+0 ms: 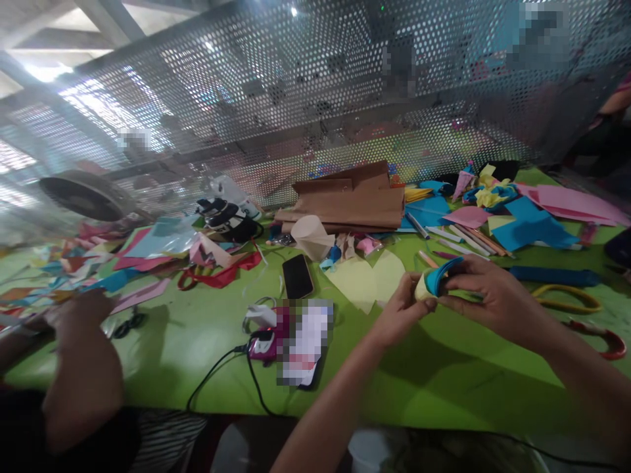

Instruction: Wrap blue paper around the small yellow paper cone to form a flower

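Both my hands meet above the green table [207, 341] right of centre. My left hand [400, 309] pinches the near end of a small rolled paper piece [434, 279], cream with a blue strip curling over it. My right hand [488, 295] closes on the same piece from the right, fingers wrapped along the blue strip. Pale yellow paper cut-outs [367, 279] lie flat just left of my hands.
A black phone [297, 276] lies left of the cut-outs, a cabled device [263, 341] in front. Brown paper sheets [350, 197], pens [458, 240], blue and pink sheets [532, 223] fill the back. Scissors [591, 322] lie right. Another person's arm [81, 368] rests at left.
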### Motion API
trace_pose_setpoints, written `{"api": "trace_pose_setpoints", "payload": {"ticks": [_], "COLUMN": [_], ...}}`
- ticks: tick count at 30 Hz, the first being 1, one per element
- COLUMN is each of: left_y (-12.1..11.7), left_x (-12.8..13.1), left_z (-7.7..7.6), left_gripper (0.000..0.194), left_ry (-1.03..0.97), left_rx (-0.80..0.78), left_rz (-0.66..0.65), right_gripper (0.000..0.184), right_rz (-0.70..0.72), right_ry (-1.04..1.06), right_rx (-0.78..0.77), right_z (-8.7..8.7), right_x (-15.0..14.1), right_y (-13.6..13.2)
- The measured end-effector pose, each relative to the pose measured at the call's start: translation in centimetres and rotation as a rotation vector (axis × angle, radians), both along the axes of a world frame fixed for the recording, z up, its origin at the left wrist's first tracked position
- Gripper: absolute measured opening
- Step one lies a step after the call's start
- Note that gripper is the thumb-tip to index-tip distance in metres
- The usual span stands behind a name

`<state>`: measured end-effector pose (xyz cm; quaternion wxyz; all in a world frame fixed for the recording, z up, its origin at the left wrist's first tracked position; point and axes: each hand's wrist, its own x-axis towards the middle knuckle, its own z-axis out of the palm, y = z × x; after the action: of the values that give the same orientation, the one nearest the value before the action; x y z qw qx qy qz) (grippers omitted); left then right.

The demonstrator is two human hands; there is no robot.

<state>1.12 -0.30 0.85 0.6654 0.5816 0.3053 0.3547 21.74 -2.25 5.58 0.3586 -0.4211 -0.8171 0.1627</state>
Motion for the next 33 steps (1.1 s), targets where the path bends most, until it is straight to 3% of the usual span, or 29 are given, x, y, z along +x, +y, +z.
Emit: {"api": "trace_pose_setpoints", "payload": {"ticks": [6, 12, 19, 26, 33], "left_y": [0.0, 0.0, 0.1, 0.1, 0.2], "left_x": [0.1, -0.1, -0.3, -0.6, -0.5], "left_z": [0.0, -0.2, -0.8, 0.0, -0.8], "left_gripper": [0.036, 0.045, 0.045, 0.045, 0.047], "left_ry": [-0.014, -0.016, 0.01, 0.004, -0.05], "left_rx": [0.036, 0.008, 0.044, -0.046, -0.175], "left_rz": [0.012, -0.015, 0.023, -0.011, -0.029], "right_gripper": [0.017, 0.019, 0.016, 0.018, 0.017], "right_rz": [-0.043, -0.06, 0.011, 0.106, 0.144], "right_ry": [0.038, 0.071, 0.048, -0.012, -0.027], "right_rx": [-0.011, 0.01, 0.034, 0.043, 0.04], "right_z": [0.3, 0.4, 0.0, 0.4, 0.7], "right_x": [-0.4, -0.7, -0.4, 1.1, 1.5], "right_y": [-0.2, -0.1, 0.2, 0.7, 0.6]}}
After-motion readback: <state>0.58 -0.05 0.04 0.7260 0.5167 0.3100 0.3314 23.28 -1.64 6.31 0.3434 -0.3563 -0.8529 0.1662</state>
